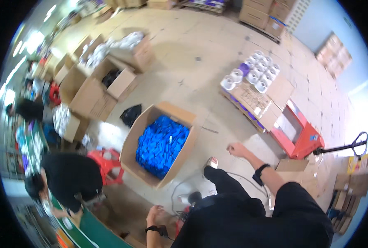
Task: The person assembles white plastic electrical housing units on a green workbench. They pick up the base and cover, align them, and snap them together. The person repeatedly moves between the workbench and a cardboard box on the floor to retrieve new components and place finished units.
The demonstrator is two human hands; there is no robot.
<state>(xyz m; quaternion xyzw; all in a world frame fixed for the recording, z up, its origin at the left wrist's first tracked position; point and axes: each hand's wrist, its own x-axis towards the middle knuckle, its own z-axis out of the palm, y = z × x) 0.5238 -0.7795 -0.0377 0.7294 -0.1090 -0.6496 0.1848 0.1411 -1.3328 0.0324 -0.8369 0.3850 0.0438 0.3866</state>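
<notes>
My right hand (236,149) hangs in the air over the floor, its fingers loosely bent and a little apart, with nothing seen in it. Lower and to the left, my left hand (153,213) also hangs free, fingers apart, near the end of a green worktable (105,232). Both wrists wear black bands. Ahead and to the left, a large cardboard box (186,115) stands with its top open. Many small bright blue pieces (162,144) fill it; their kind is too small to tell. Neither hand touches the box.
A red pallet jack (306,140) is under a pallet of white rolls (260,70) at right. A cable (233,172) lies by my feet. At left, a person in black (70,177) works by a red stool (107,165). Cardboard boxes (93,97) stand beyond.
</notes>
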